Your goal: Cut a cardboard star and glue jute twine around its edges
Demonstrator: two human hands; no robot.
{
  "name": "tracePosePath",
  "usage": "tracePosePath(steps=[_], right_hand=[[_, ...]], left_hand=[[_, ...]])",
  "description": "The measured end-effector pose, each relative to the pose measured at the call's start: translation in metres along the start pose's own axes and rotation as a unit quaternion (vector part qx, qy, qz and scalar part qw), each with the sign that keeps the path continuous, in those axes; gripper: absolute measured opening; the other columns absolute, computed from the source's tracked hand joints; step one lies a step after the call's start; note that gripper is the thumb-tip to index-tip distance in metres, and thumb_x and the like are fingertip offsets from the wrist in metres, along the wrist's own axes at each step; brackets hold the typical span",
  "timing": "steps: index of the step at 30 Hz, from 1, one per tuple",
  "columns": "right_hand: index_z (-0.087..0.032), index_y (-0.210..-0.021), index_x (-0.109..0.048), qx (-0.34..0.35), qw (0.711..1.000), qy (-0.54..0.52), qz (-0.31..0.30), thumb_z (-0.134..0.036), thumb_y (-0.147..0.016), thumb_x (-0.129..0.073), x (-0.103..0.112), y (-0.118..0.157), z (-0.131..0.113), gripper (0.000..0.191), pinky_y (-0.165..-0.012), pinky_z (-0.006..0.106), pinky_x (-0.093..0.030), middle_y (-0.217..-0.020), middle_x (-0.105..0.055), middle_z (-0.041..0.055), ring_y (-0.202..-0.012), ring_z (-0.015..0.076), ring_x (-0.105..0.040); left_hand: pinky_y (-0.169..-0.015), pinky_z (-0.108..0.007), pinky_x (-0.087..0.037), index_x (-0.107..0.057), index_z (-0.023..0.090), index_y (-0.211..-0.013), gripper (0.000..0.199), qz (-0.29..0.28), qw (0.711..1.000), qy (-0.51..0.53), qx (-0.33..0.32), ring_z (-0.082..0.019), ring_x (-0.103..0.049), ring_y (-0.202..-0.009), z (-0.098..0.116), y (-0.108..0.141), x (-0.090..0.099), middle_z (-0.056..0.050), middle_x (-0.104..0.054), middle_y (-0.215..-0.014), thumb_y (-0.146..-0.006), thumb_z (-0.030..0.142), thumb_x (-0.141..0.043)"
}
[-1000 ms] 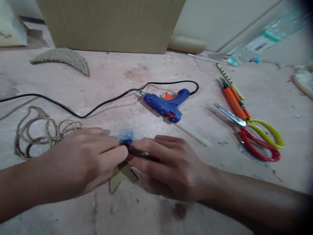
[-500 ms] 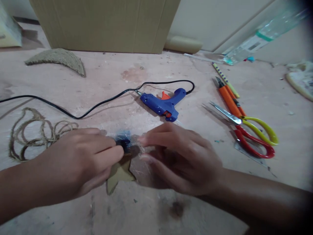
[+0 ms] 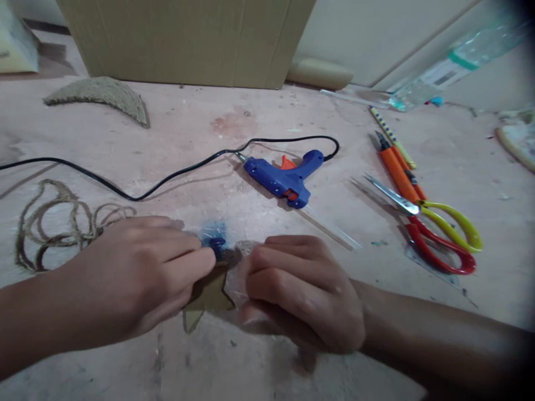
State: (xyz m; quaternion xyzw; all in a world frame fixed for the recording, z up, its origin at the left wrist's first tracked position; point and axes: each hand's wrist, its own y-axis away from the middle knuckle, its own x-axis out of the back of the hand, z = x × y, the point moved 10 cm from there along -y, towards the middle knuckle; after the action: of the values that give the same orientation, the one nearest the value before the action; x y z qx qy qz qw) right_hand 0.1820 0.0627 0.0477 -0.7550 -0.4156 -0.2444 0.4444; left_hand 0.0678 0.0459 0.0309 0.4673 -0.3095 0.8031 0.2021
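My left hand (image 3: 154, 273) is closed on a brown cardboard star (image 3: 213, 289), and its palm and fingers hide most of that piece. Two points of the star show below and to the right of the fingertips. My right hand (image 3: 303, 292) is curled closed just right of the star; whatever its fingers hold, if anything, is hidden. Between the hands and beneath them lies a shiny patch on the table, with a blue smear (image 3: 214, 231) at the left fingertips. A blue glue gun (image 3: 276, 179) rests on its side beyond the hands, a clear glue stick (image 3: 332, 227) in its back.
Loose jute twine (image 3: 56, 223) lies left of my left hand. Scissors (image 3: 418, 209), an orange cutter (image 3: 399, 172) and a dotted pencil (image 3: 390, 133) are at the right. A twine-covered crescent (image 3: 98, 97) and a cardboard panel (image 3: 184, 44) stand farther back. A black cord (image 3: 175, 174) crosses the table.
My right hand has curled its fingers in and turned, moving slightly down and left, which uncovers the glue stick. My left hand stays on the star. The view has shifted slightly.
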Motion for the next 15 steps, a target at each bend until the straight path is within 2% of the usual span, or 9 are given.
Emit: tracePosePath(steps=[3,5,8,10,11,13,15], right_hand=[[-0.021,-0.108,-0.053,-0.011,1.0,-0.023,-0.011,-0.02,-0.121,-0.047,-0.005,0.001,0.003,0.015,-0.062,0.031,-0.044,-0.09,-0.07,0.0003,-0.07,0.0134,-0.058],[-0.021,-0.107,-0.053,-0.014,1.0,-0.02,-0.01,-0.017,-0.122,-0.044,-0.005,0.001,0.005,0.018,-0.06,0.032,-0.041,-0.086,-0.066,-0.002,-0.066,0.0127,-0.053],[-0.024,-0.098,-0.049,-0.011,1.0,-0.002,-0.009,-0.025,-0.123,-0.043,-0.002,0.001,0.006,0.026,-0.057,0.035,-0.034,-0.075,-0.056,-0.0054,-0.06,0.0133,-0.044],[-0.026,-0.093,-0.046,-0.029,1.0,0.0,-0.005,-0.031,-0.124,-0.044,0.003,0.001,0.009,0.031,-0.056,0.035,-0.034,-0.071,-0.052,-0.0058,-0.058,0.0138,-0.043],[-0.027,-0.091,-0.045,-0.05,0.999,-0.002,0.006,-0.032,-0.123,-0.046,0.006,0.001,0.013,0.032,-0.056,0.035,-0.036,-0.07,-0.052,-0.0057,-0.058,0.0141,-0.045],[-0.027,-0.094,-0.05,-0.104,0.992,0.005,0.074,-0.026,-0.118,-0.056,0.022,0.004,0.023,0.025,-0.059,0.034,-0.046,-0.074,-0.059,-0.0032,-0.063,0.0157,-0.056],[-0.029,-0.109,-0.058,-0.144,0.979,0.032,0.138,-0.014,-0.109,-0.065,0.036,0.009,0.029,0.016,-0.072,0.036,-0.059,-0.096,-0.075,0.0031,-0.084,0.0198,-0.071]], left_hand=[[-0.059,-0.036,-0.032,-0.049,0.026,-0.086,0.03,-0.003,1.0,-0.004,-0.009,-0.019,-0.044,-0.061,0.001,0.0,-0.001,0.004,-0.053,-0.07,-0.114,0.017,-0.04],[-0.059,-0.036,-0.032,-0.048,0.026,-0.087,0.028,-0.004,1.0,-0.003,-0.009,-0.019,-0.045,-0.062,0.001,0.001,-0.001,0.004,-0.054,-0.07,-0.112,0.016,-0.042],[-0.059,-0.035,-0.031,-0.047,0.026,-0.087,0.027,-0.008,1.0,-0.002,-0.007,-0.019,-0.045,-0.063,0.0,0.002,-0.001,0.004,-0.054,-0.07,-0.112,0.015,-0.043],[-0.059,-0.035,-0.032,-0.047,0.026,-0.087,0.028,-0.007,1.0,-0.005,-0.009,-0.019,-0.045,-0.063,0.001,0.003,-0.001,0.004,-0.053,-0.071,-0.114,0.017,-0.042],[-0.059,-0.035,-0.032,-0.047,0.026,-0.087,0.029,-0.006,1.0,-0.005,-0.01,-0.019,-0.045,-0.063,0.001,0.003,0.0,0.004,-0.053,-0.071,-0.115,0.018,-0.042],[-0.059,-0.035,-0.031,-0.048,0.026,-0.087,0.031,-0.004,1.0,-0.006,-0.011,-0.019,-0.045,-0.062,0.001,0.002,0.001,0.004,-0.053,-0.07,-0.117,0.02,-0.041],[-0.058,-0.036,-0.031,-0.05,0.026,-0.087,0.033,0.0,1.0,-0.008,-0.008,-0.019,-0.044,-0.062,0.001,0.001,0.001,0.004,-0.054,-0.07,-0.118,0.021,-0.039]])
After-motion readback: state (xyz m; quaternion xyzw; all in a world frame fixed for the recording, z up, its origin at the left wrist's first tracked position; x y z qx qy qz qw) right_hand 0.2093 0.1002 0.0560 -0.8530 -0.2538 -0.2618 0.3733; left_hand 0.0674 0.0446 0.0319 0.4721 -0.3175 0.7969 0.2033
